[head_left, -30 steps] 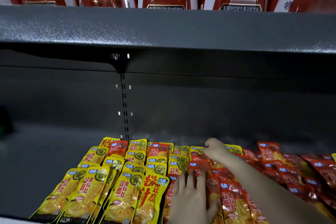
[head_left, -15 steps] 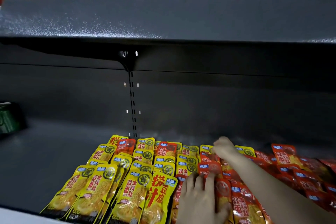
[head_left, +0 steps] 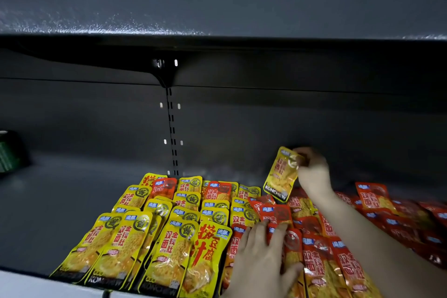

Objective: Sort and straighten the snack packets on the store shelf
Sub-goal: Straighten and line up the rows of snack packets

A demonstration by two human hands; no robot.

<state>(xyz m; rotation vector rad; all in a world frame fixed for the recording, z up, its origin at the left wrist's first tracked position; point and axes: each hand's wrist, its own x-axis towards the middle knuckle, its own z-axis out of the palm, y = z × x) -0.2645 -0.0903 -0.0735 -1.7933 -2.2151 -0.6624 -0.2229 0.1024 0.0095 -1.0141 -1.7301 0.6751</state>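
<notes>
- The right hand (head_left: 312, 172) is pinching a yellow packet (head_left: 281, 174) by its top corner, holding it tilted and lifted clear of the pile, at about 4 o'clock in the view.
- The left hand (head_left: 261, 256) is lying flat with fingers spread, pressing on the red packets (head_left: 338, 261) at 5 o'clock, right at the seam between the two colours.
- The yellow rows (head_left: 150, 244) are lying overlapped at 7 o'clock on the shelf (head_left: 60, 213); that side is looking mostly sorted.
- Two red strays (head_left: 164, 186) are sitting in the yellow back row, toward 12 o'clock of that block, and are waiting to be pulled.
- The red side is lying jumbled at odd angles, so its straightening is looking largely undone; I judge the job roughly midway.
</notes>
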